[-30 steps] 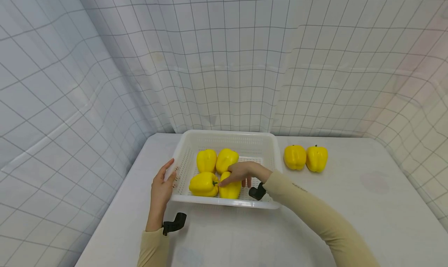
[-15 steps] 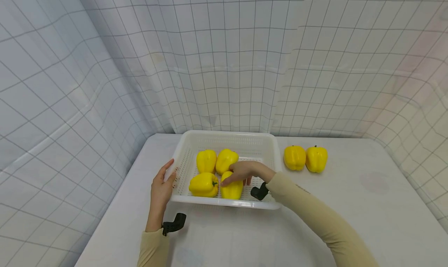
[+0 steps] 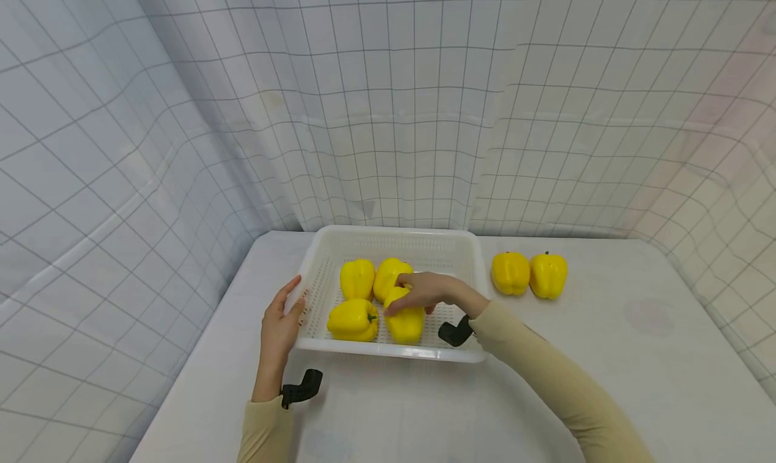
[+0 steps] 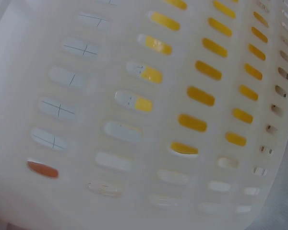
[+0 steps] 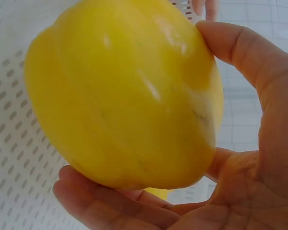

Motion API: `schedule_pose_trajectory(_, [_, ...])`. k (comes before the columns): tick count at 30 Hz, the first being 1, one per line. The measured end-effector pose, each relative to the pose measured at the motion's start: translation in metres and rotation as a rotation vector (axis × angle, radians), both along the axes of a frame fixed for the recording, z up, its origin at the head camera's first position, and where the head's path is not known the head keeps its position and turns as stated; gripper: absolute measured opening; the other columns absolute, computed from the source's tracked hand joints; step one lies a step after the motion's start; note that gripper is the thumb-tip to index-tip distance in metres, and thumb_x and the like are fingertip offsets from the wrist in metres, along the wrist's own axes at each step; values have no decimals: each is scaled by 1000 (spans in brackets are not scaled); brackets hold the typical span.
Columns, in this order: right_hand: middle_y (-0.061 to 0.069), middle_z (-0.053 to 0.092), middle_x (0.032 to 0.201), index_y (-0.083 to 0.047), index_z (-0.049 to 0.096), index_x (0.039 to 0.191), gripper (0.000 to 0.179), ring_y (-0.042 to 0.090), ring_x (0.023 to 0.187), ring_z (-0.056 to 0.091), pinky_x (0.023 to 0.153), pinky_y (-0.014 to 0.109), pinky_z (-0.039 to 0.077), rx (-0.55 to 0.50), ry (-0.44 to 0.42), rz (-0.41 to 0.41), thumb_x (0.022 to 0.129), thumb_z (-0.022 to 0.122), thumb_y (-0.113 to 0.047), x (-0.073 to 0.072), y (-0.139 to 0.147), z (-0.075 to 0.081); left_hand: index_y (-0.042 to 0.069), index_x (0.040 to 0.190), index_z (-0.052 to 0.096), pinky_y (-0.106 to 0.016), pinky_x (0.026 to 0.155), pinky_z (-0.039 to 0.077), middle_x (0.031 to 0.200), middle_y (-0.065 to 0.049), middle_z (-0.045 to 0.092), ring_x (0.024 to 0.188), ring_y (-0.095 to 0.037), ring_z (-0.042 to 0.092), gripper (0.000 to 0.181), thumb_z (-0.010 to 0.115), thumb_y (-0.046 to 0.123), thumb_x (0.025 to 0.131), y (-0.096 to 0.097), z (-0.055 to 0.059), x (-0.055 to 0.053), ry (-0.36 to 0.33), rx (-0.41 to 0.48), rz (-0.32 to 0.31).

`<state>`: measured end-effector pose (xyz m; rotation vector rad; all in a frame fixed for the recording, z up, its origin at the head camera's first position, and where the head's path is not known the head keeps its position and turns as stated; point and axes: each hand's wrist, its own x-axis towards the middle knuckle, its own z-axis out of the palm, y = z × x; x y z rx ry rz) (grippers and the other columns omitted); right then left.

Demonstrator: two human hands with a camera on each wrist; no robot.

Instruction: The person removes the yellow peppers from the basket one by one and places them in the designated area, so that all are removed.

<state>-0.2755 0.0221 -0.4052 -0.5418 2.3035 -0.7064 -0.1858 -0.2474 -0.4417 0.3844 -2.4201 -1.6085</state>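
In the head view my right hand (image 3: 424, 291) grips a yellow bell pepper (image 3: 405, 325) inside the white plastic basket (image 3: 388, 350). The right wrist view shows the thumb on one side of this bell pepper (image 5: 129, 96) and curled fingers under the other. My left hand (image 3: 281, 328) lies along the basket's left side, its fingers fairly straight and touching the wall. Slotted basket wall (image 4: 81, 120) fills the left wrist view, with yellow showing through. Another bell pepper (image 3: 353, 320) lies on its side to the left of the held one. Behind are two more, one (image 3: 358, 279) beside the other (image 3: 393, 278).
Two yellow bell peppers, one (image 3: 510, 273) next to the other (image 3: 548, 275), stand on the white table (image 3: 636, 328) right of the basket. A grid-patterned white curtain (image 3: 400, 112) encloses the back and sides. Black camera mounts (image 3: 303, 387) sit at both wrists.
The right hand has shifted slightly right and back with its bell pepper, which has turned more upright and moved away from the one lying on its side. The left hand stays put.
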Motion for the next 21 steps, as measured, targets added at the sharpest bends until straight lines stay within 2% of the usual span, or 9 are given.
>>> schedule_pose_trajectory(3, [7, 52, 124, -14, 41, 140, 80, 20, 91, 54, 68, 29, 51, -21, 37, 5, 78, 69, -55, 0, 2, 2, 14, 145, 41, -52, 104, 29, 148, -13, 36, 130, -32, 36, 46, 48, 14, 99, 0, 0, 0, -4, 1, 1])
schedule_pose_trajectory(9, [12, 45, 115, -15, 45, 135, 71, 22, 91, 52, 71, 32, 50, -71, 111, -3, 79, 70, -52, 2, 7, 10, 15, 145, 41, -52, 105, 27, 148, -12, 36, 132, -31, 34, 47, 48, 13, 99, 0, 0, 0, -2, -1, -1])
schedule_pose_trajectory(14, [13, 47, 113, -13, 45, 134, 70, 22, 95, 50, 81, 37, 46, -81, 185, 0, 80, 68, -52, 4, 10, 13, 15, 145, 41, -53, 105, 27, 148, -13, 35, 132, -32, 33, 47, 48, 13, 99, 0, -1, 0, -5, -9, 4])
schedule_pose_trajectory(21, [17, 46, 119, -4, 38, 138, 75, 24, 100, 50, 89, 40, 45, -152, 251, -41, 82, 70, -43, 9, 13, 19, 15, 145, 41, -54, 104, 28, 148, -13, 36, 130, -32, 36, 46, 47, 14, 99, 0, 0, -1, -7, -15, 7])
